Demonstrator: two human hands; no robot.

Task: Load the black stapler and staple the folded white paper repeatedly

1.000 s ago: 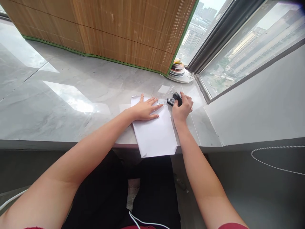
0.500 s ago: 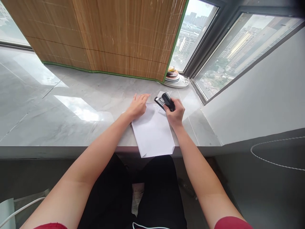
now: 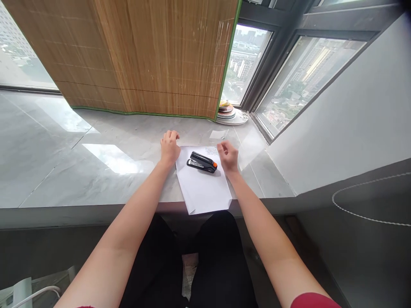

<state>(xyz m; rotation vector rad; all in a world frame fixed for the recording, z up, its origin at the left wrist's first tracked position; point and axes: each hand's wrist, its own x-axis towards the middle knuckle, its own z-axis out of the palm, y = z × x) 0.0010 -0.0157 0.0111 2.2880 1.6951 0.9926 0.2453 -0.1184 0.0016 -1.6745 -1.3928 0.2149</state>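
Note:
A black stapler [image 3: 202, 162] with an orange tab lies on its side across a white sheet of paper [image 3: 207, 192]. Small printed or written lines show at the sheet's top right, and its lower corners look bent. My left hand [image 3: 170, 149] rests at the paper's upper left corner, its fingers loosely bent and apart, holding nothing visible. Beside the upper right corner, my right hand [image 3: 228, 156] is curled into a loose fist, slightly blurred, with nothing seen in it. The stapler lies between both hands, touched by neither.
A small white scrap [image 3: 218, 134] lies beyond the paper on the grey marbled sill [image 3: 128, 188]. Stacked plates [image 3: 229, 115] stand in the window corner. A bamboo blind [image 3: 150, 60] hangs at the back. The paper's near end overhangs the sill's front edge.
My right hand has let go of the stapler, which now lies on the paper. My left hand has shifted left, off the sheet's top. The camera view has tilted slightly.

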